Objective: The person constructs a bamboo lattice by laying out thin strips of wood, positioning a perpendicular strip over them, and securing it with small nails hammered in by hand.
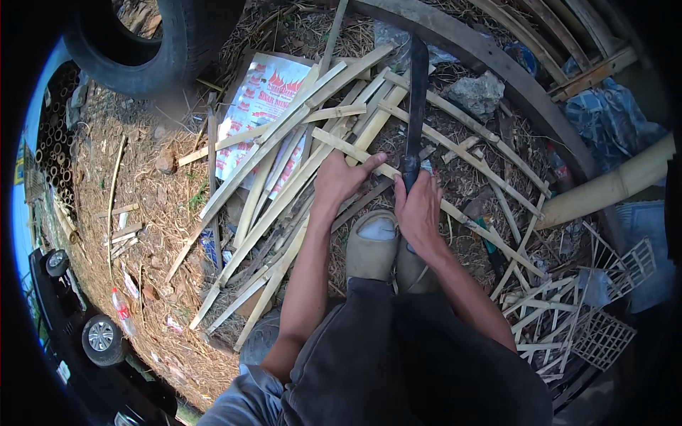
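Observation:
My left hand [339, 179] is closed on a long split bamboo strip [494, 243], its thumb stretched along the strip. This strip slants from upper left to lower right and passes by my right hand [419, 206]. In that right hand is the handle of a machete [417, 92], its dark blade pointing away from me across the loose strips. Several other split bamboo strips [266, 167] lie in a crossed pile left of and beyond my hands. The machete's edge and part of its handle are hidden.
A printed white sack [245, 117] lies under the pile, with a tyre [170, 53] beyond it. A grey stone [474, 94] sits at far right. A thick bamboo pole [611, 184] and woven bamboo lattices [604, 339] are at right. A plastic bottle [123, 312] lies at left.

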The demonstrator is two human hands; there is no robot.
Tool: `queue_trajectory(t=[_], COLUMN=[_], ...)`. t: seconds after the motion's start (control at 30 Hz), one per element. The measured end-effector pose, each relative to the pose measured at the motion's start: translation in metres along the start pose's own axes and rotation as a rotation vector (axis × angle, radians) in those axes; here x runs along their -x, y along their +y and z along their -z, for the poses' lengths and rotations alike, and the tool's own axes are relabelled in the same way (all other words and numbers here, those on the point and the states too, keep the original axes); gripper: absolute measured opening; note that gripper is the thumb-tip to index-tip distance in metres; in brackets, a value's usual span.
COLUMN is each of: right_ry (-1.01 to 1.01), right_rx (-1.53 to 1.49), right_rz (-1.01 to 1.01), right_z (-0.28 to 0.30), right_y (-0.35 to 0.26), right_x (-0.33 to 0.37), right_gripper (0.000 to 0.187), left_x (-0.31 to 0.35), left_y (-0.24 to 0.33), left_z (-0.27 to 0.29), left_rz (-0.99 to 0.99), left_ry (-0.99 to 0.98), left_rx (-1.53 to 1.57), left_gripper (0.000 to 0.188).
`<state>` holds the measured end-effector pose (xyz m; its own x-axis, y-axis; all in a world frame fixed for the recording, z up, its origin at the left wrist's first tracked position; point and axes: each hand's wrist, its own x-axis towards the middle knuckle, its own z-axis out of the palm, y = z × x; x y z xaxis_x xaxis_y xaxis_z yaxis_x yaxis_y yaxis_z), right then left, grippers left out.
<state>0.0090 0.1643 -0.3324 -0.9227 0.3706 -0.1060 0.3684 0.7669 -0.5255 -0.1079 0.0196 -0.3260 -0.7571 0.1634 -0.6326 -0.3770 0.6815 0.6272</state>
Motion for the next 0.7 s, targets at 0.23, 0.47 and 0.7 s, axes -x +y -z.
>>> queue_trajectory(t=[0.23, 0.47, 0.7], right_ry=[0.033, 0.045, 0.047], right_rx=[0.014, 0.005, -0.058], right_rz=[-0.007, 0.007, 0.031], right_z=[-0.017, -0.023, -0.017], right_y=[0.008, 0.015, 0.01], right_x=[0.002, 0.004, 0.0], right_gripper=[0.035, 0.034, 0.035], left_x=[0.002, 0.008, 0.011], left_y=[-0.013, -0.012, -0.013], left_z=[-0.016, -0.039, -0.032], left_rz=[-0.029, -0.036, -0.01], left_ry=[0.204, 0.474, 0.445], left_rx=[-0.066, -0.262, -0.169], left_gripper=[0.075, 0.072, 0.071])
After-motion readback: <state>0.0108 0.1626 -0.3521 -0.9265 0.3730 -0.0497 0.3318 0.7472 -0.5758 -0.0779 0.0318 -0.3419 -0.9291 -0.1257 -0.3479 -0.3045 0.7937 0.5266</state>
